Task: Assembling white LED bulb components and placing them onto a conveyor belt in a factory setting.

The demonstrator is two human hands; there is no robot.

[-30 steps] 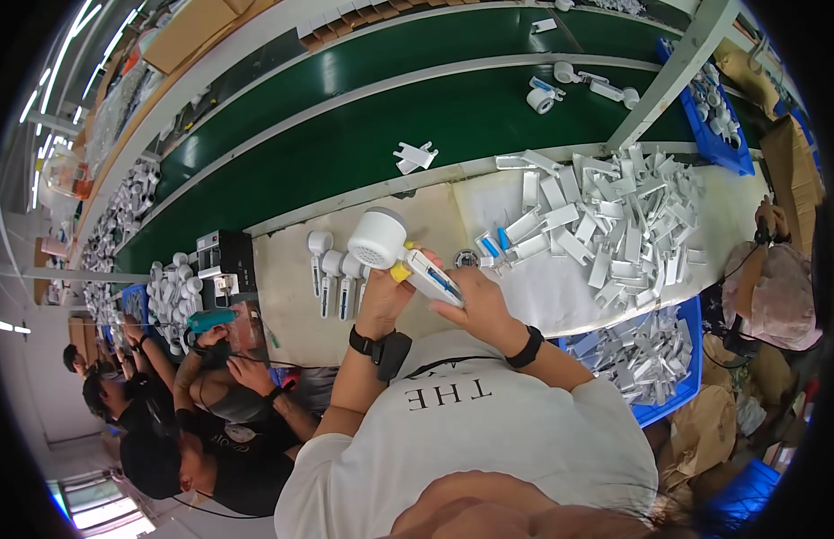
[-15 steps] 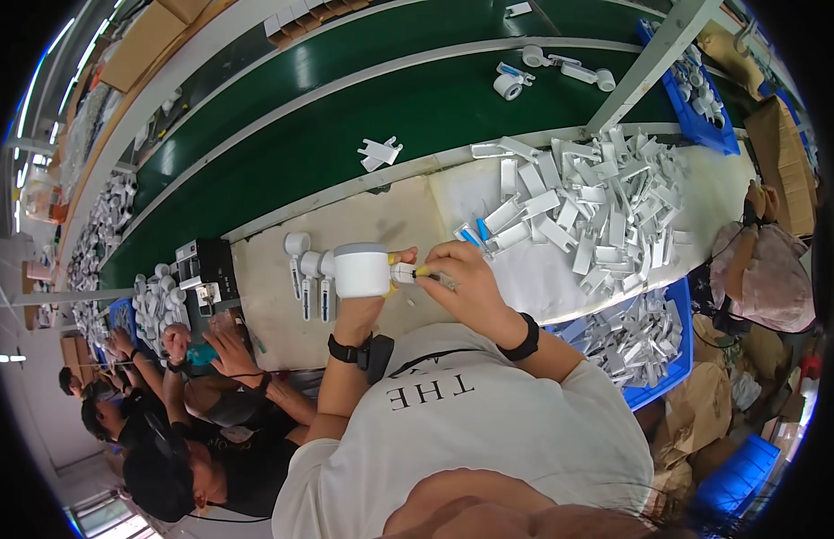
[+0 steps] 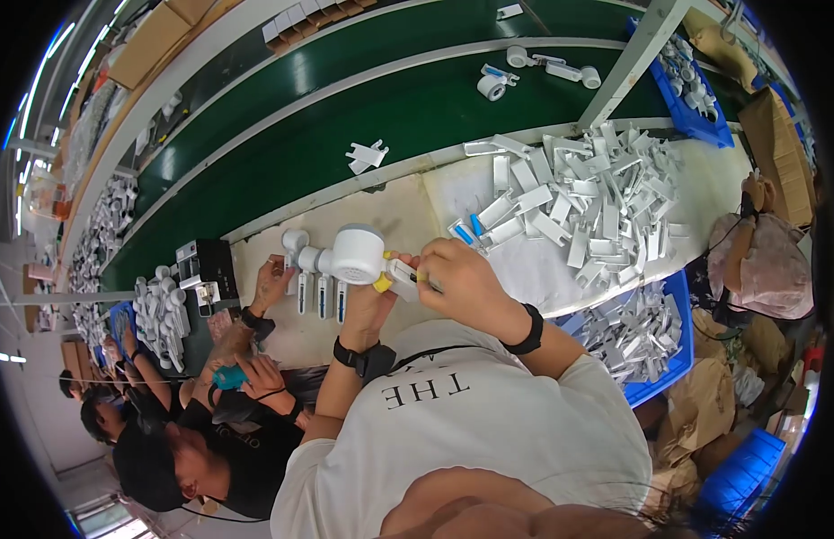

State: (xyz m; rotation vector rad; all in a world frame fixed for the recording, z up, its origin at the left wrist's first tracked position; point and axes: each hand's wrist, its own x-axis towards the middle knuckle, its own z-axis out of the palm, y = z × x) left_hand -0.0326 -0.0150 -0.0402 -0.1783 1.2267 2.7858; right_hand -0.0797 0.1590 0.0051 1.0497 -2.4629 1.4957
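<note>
My left hand (image 3: pixel 370 310) is closed around a white round-headed device (image 3: pixel 357 256), whose drum-shaped head has a grille of small holes. The device's short white handle (image 3: pixel 403 277) points right, with a dark slot along it. My right hand (image 3: pixel 466 280) pinches at the end of that handle; a small dark thing shows at its fingertips, too hidden to name. Yellow covers wrap some fingertips on both hands. Left of my left hand, several similar devices (image 3: pixel 323 296) lie in a row, their handles toward me. A co-worker's hand (image 3: pixel 270 283) touches the leftmost one.
A heap of white plastic housings (image 3: pixel 597 198) covers the bench at right, with blue strips (image 3: pixel 465 233) beside it. A blue crate (image 3: pixel 685 337) of parts stands below. Beyond runs a green conveyor (image 3: pixel 282 153) carrying loose pieces. A black machine (image 3: pixel 206 274) stands left; a co-worker holds something teal (image 3: pixel 228 377).
The device in my left hand has tilted, so its holed face now shows and its handle slopes down to the right. A co-worker's hand has come in to the row at left.
</note>
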